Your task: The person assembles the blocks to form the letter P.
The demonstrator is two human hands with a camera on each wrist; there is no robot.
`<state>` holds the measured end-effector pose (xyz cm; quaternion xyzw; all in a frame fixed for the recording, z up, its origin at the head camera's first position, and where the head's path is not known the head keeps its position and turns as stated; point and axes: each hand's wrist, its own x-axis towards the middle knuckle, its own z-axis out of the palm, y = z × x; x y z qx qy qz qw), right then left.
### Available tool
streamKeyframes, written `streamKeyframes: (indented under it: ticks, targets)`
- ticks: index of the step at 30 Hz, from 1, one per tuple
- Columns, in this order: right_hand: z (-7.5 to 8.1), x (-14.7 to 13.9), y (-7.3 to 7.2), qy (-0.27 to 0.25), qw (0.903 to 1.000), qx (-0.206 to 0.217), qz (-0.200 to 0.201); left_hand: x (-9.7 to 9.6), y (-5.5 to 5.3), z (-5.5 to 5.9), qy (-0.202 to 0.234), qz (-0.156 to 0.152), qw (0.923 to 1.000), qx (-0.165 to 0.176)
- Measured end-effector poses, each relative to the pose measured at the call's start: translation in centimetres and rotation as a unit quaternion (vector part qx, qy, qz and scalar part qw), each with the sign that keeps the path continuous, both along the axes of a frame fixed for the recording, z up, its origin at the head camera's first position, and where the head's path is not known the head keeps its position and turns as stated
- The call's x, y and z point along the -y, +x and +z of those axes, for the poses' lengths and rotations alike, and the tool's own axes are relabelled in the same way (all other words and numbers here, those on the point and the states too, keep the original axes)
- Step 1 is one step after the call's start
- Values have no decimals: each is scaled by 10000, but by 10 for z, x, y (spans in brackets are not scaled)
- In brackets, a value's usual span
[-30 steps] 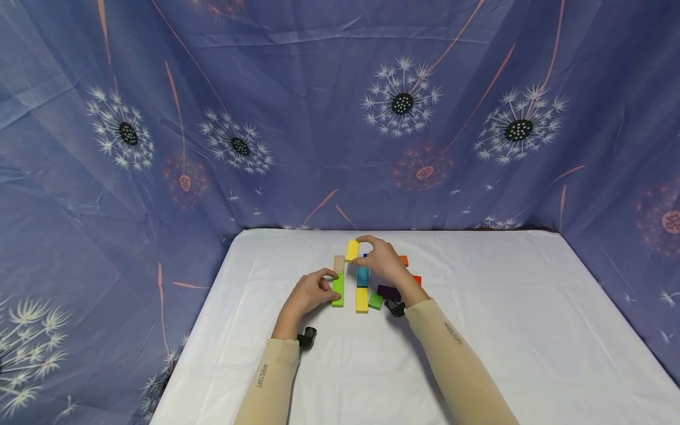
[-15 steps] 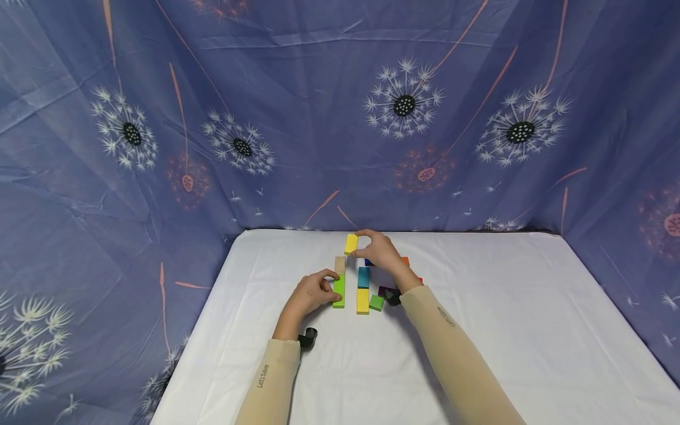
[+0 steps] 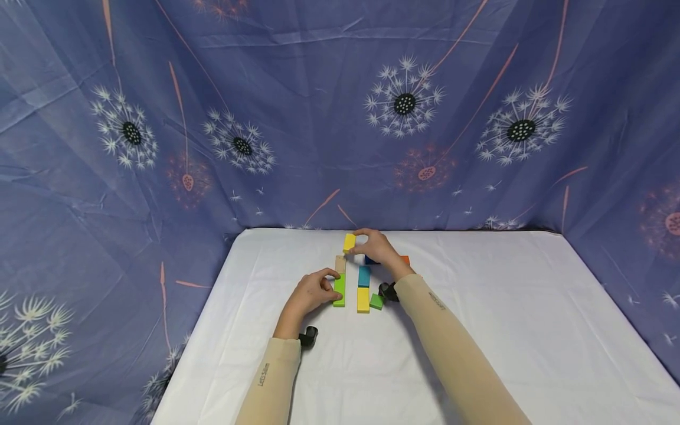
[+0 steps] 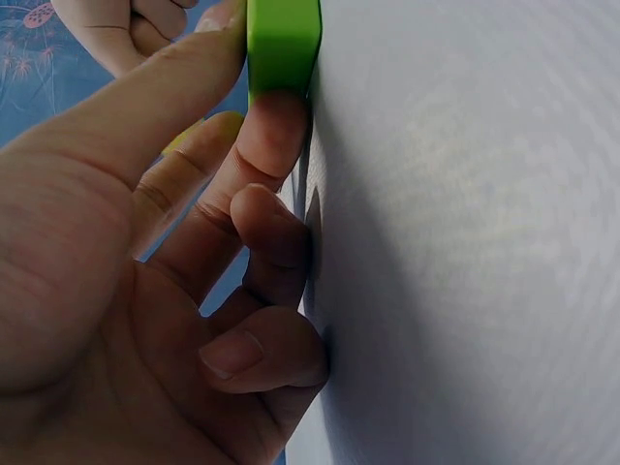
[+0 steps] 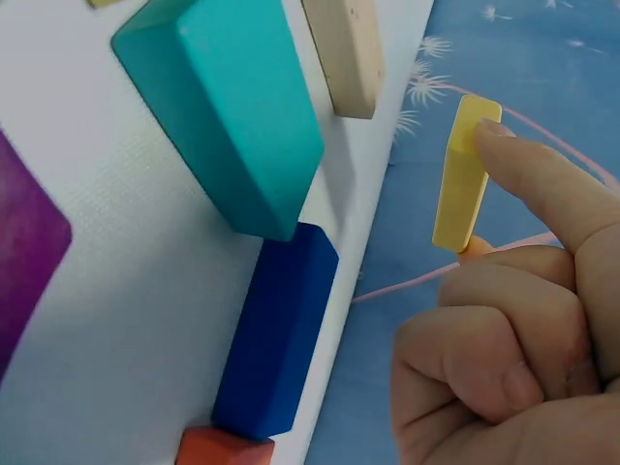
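Note:
My left hand point(image 3: 312, 293) pinches a long lime-green block point(image 3: 339, 289) at its two ends, between thumb and fingers. In the left wrist view that green block point(image 4: 283, 44) lies flat by the white cloth. A plain wooden block point(image 3: 340, 264) continues the line at its far end. Held up between the thumb and index finger of my right hand point(image 3: 376, 245) is a yellow block point(image 5: 463, 174), raised off the cloth just beyond the wooden one. To the right, a teal block point(image 3: 363, 276) and a second yellow block point(image 3: 363, 300) form a parallel row.
A small green block point(image 3: 376, 301) sits beside the lower yellow one. Past the teal block lie a dark blue block point(image 5: 276, 334) and an orange block point(image 5: 223, 448). A purple block point(image 5: 29, 242) shows at left in the right wrist view. Patterned blue fabric point(image 3: 319, 118) hangs behind the table.
My right hand has carried the yellow block away from me and slightly left, from beside the wooden block to beyond its far end. The left hand stays on the lime-green block.

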<state>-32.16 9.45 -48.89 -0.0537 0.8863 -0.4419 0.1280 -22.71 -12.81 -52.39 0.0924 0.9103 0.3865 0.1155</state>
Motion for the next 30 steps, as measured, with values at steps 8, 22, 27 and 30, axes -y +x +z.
streamKeyframes:
  ticks: [8,22,27,30]
  targets:
    - [-8,2,-13,-9,9997,244,-67,1,1,2,57,-39,10000,-3]
    - [-21,7,-26,151,9990,414,-85,0,0,1,37,-4,10000,-9]
    - [-24,11,-28,206,9986,469,-112,0,1,2,66,2,10000,-16]
    - [-24,12,-27,225,9987,454,-108,-1,1,1,70,-3,10000,-19]
